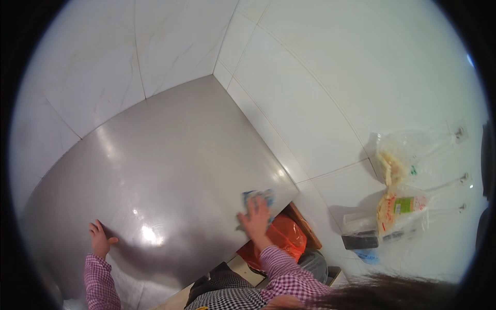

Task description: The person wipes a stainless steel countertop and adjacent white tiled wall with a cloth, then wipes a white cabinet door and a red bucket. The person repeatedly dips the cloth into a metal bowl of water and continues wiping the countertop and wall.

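Observation:
A stainless steel tabletop (166, 162) spreads before me, its far corner meeting two tiled walls. My right hand (256, 217) presses flat over a blue and white cloth (248, 197) near the right edge of the metal. The hand looks blurred, and its palm and fingers hide most of the cloth. Off to the left, my left hand (101, 240) holds nothing, with fingers and thumb apart. It is over the near left part of the metal; whether it touches the surface I cannot tell.
Below the tabletop's right edge sit a red plastic bag (286, 236), a wooden strip (306, 226) and a grey plastic bag (313, 265). Clear plastic bags (395, 162) with contents hang from hooks (459, 133) on the right wall (310, 97). A dark box-like item (359, 239) hangs lower.

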### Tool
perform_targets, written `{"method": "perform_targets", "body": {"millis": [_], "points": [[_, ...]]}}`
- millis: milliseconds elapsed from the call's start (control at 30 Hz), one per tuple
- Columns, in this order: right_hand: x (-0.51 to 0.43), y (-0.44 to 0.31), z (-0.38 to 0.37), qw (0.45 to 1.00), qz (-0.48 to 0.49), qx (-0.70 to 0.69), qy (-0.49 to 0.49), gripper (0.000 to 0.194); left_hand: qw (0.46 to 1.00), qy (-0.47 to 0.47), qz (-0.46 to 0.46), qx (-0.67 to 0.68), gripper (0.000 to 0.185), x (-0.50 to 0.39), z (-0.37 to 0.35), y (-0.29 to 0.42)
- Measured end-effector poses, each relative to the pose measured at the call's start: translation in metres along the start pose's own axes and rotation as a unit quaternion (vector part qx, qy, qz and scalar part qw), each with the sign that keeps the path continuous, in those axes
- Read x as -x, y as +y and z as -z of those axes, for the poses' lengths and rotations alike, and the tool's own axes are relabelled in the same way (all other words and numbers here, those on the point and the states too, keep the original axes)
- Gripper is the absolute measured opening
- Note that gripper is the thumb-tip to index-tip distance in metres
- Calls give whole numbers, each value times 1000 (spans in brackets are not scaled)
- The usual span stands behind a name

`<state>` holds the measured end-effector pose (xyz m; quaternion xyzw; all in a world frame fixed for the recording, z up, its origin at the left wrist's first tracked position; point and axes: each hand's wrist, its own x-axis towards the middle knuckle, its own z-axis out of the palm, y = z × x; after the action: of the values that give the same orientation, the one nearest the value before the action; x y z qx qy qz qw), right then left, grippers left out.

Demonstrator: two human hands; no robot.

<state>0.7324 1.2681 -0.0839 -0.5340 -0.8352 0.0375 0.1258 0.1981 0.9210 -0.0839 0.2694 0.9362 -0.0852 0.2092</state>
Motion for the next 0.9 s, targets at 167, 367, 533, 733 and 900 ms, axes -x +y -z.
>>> {"method": "perform_targets", "body": {"millis": [167,367,533,733,900], "points": [[74,-106,-8,960,255,-86,-73,59,999,-32,15,-3,123,6,17,18],[-26,-68,-2,928,314,-137,-145,66,997,17,-70,21,125,-47,26,88],[-251,-20,158,980,120,-150,51,43,995,-9,-34,98,128,-79,77,175],[-413,-18,325,853,292,234,363,48,994,-102,-6,39,143,-83,100,198],[-411,18,172,877,305,331,169,55,994,-91,-3,61,146,-94,84,189]]}}
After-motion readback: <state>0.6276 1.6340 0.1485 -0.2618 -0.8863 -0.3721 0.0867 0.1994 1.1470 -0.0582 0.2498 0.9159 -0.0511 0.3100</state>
